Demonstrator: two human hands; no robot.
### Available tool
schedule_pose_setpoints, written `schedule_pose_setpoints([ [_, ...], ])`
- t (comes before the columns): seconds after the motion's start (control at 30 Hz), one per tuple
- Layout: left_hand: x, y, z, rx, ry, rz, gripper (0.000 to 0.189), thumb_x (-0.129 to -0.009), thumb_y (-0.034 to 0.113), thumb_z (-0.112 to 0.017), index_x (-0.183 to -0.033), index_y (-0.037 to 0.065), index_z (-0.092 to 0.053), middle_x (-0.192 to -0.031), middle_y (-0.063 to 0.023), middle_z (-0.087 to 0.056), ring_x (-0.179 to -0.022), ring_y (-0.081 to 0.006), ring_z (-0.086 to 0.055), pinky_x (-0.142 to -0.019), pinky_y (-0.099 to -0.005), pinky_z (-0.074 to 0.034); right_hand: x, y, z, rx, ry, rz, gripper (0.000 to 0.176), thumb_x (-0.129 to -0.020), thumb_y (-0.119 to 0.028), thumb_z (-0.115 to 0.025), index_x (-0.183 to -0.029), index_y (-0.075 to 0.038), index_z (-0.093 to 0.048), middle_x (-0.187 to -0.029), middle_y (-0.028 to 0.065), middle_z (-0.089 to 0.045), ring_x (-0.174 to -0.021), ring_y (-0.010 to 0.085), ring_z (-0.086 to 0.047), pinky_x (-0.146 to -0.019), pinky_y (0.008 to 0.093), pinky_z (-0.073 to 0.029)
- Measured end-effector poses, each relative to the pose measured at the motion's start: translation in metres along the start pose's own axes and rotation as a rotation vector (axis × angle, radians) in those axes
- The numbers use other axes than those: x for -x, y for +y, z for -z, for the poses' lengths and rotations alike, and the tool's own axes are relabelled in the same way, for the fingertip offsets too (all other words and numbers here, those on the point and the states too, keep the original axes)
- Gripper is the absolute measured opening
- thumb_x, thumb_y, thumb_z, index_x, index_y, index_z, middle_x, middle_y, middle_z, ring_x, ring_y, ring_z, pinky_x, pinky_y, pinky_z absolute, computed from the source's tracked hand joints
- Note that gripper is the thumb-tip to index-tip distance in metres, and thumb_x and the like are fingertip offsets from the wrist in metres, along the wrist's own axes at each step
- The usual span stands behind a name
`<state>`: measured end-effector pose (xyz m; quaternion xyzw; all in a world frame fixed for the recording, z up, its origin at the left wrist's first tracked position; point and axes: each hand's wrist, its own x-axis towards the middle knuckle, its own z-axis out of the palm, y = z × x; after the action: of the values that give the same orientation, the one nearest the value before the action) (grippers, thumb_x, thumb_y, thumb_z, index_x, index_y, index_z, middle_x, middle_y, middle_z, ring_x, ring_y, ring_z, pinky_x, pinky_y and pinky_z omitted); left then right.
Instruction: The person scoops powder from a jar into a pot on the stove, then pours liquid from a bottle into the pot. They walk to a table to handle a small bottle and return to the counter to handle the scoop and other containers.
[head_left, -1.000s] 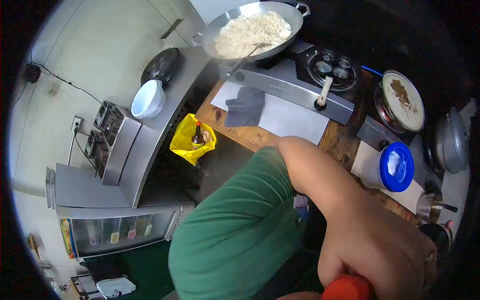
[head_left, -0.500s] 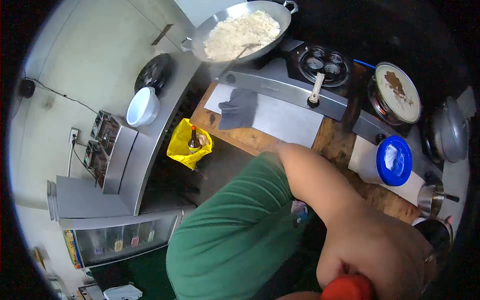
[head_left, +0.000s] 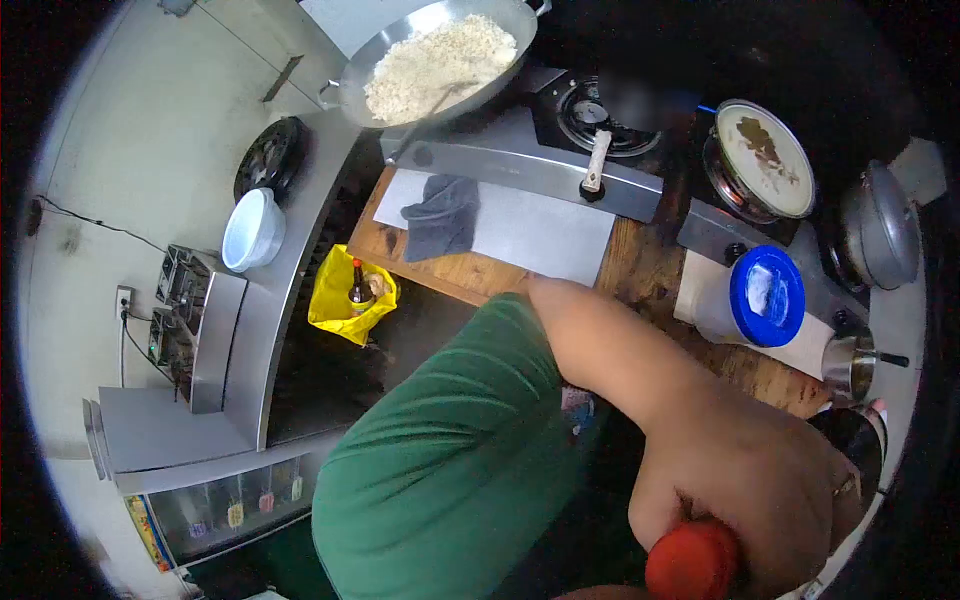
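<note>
Stained pale wall (head_left: 130, 150) and grainy wooden counter (head_left: 640, 250) beyond a clenched left hand (head_left: 745, 480)

Shallow metal wok (head_left: 350, 90) heaped with loose white grains (head_left: 440, 65); round plastic tub (head_left: 710, 312) under a blue lid (head_left: 766, 296); grey cloth (head_left: 442, 218) crumpled on a white sheet (head_left: 555, 238). The hand's fingers are clamped round a smooth red cap (head_left: 690, 560) at the bottom edge, their tips hidden.

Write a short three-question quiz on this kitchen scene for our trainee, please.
1. Multiple choice: what colour is the round-topped object in the left hand? (A) blue (B) red (C) yellow
2. True or false: the grey cloth lies inside the wok.
3. Short answer: what glass-like item stands in the yellow bag?

Key: 1. B. 2. False; the grey cloth lies on the white sheet. 3. A dark bottle.
</note>
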<state>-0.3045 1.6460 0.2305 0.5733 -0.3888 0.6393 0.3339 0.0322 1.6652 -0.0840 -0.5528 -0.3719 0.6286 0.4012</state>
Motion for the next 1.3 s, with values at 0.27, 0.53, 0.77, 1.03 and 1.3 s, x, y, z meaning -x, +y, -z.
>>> schedule_pose_setpoints([
  [0.27, 0.042, 0.032, 0.065, -0.236, 0.444, 0.644, 0.018, -0.072, 0.008, -0.076, -0.079, 0.007, -0.059, -0.077, -0.0065, -0.062, -0.08, -0.0222, -0.063, -0.086, -0.0417, -0.051, -0.02, -0.02, -0.05, 0.093, -0.305, 0.149, 0.071, -0.089, -0.023, -0.065, -0.149, -0.001, -0.035, -0.151, 0.0133, -0.041, -0.135, 0.0268, -0.045, -0.112, 0.0454, -0.036],
  [0.53, 0.166, 0.073, 0.1, -0.501, 0.688, 1.109, 0.024, -0.067, -0.006, -0.069, -0.083, 0.006, -0.056, -0.08, -0.0032, -0.058, -0.08, -0.016, -0.06, -0.082, -0.0303, -0.048, -0.013, -0.072, -0.175, 0.406, -0.263, 0.322, 0.08, -0.083, 0.0, -0.071, -0.153, -0.01, -0.034, -0.139, 0.0106, -0.051, -0.113, 0.016, -0.055, -0.096, 0.0319, -0.047],
  [0.77, 0.236, 0.083, 0.088, -0.684, 0.881, 1.402, 0.027, -0.074, -0.002, -0.073, -0.098, 0.003, -0.06, -0.091, -0.0017, -0.062, -0.089, -0.0119, -0.058, -0.086, -0.0281, -0.048, -0.013, -0.106, -0.248, 0.485, -0.38, 0.595, 0.056, -0.081, -0.003, -0.077, -0.133, -0.005, -0.059, -0.118, 0.0053, -0.061, -0.101, 0.0132, -0.059, -0.087, 0.0263, -0.05],
  [1.03, 0.293, 0.089, 0.102, -0.698, 0.836, 1.355, 0.04, -0.073, -0.003, -0.072, -0.112, 0.001, -0.06, -0.102, -0.0025, -0.064, -0.095, -0.0126, -0.058, -0.086, -0.0297, -0.048, -0.057, -0.06, -0.261, 0.391, -0.553, 0.586, 0.035, -0.081, -0.004, -0.077, -0.116, -0.002, -0.071, -0.107, 0.0055, -0.061, -0.089, 0.011, -0.061, -0.076, 0.0234, -0.052],
  [1.3, 0.295, 0.096, 0.119, -0.762, 0.596, 1.473, 0.034, -0.074, 0.007, -0.075, -0.106, 0.003, -0.062, -0.089, -0.0059, -0.063, -0.087, -0.019, -0.061, -0.08, -0.0321, -0.049, -0.093, -0.034, -0.258, 0.309, -0.459, 0.508, 0.017, -0.097, -0.01, -0.061, -0.106, 0.0, -0.071, -0.095, 0.005, -0.069, -0.085, 0.0112, -0.062, -0.08, 0.0256, -0.051],
])
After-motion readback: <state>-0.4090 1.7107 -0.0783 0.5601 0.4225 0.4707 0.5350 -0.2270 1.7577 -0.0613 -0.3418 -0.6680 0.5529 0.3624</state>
